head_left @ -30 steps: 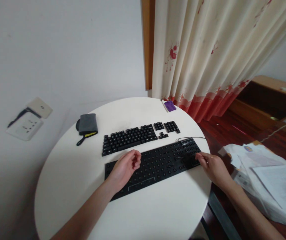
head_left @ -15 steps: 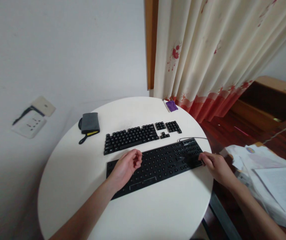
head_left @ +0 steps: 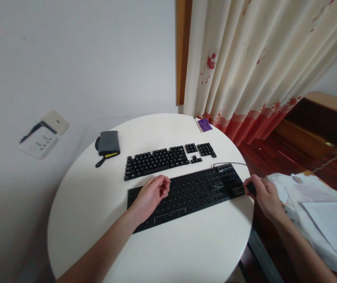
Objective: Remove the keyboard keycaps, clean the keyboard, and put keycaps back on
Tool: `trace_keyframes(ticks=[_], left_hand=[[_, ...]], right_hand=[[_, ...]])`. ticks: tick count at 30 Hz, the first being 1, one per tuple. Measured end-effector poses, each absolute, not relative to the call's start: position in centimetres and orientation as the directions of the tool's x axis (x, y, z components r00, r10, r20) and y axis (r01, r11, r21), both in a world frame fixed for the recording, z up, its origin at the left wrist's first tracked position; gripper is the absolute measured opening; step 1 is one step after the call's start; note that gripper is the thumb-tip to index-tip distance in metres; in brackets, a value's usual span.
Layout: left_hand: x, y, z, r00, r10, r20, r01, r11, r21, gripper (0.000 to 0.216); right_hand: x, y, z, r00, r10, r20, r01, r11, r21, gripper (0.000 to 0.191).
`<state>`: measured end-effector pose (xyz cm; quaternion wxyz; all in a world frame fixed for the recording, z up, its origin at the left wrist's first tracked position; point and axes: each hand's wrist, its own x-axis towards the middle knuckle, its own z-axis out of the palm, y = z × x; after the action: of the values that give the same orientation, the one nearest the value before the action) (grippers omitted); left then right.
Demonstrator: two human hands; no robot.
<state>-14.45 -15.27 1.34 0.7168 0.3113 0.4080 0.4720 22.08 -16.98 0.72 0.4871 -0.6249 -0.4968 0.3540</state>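
The right hand (head_left: 265,196) moved to the keyboard (head_left: 192,191) edge, its grip pinching a small black thing (head_left: 251,188); left hand (head_left: 150,194), can't tell.

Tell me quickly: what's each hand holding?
Left hand: loosely curled; whether it holds anything can't be told.
Right hand: closed on a small dark object.

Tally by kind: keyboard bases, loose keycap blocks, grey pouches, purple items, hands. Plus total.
Keyboard base: 1
Loose keycap blocks: 4
Grey pouch: 1
Purple item: 1
Hands: 2 (left hand, right hand)
Total: 9
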Motion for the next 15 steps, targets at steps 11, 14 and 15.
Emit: trace_keyframes(ticks=[11,14,15], left_hand=[[-13.6,-17.0,1.4,0.52,0.849,-0.092,-0.317,0.291,0.903,0.055],[-13.8,-17.0,1.5,0.507,0.855,-0.107,-0.317,0.3,0.9,0.053],[-13.9,-17.0,1.5,0.495,0.861,-0.121,-0.295,0.297,0.908,0.049]], right_hand=[[7.8,-17.5,3.5,-0.137,0.979,0.15,0.039,0.157,-0.987,0.039],[5.7,-17.6,3.2,-0.188,0.962,0.2,0.028,0.209,-0.978,0.038],[5.4,-17.6,3.1,-0.191,0.958,0.212,0.032,0.222,-0.975,0.037]])
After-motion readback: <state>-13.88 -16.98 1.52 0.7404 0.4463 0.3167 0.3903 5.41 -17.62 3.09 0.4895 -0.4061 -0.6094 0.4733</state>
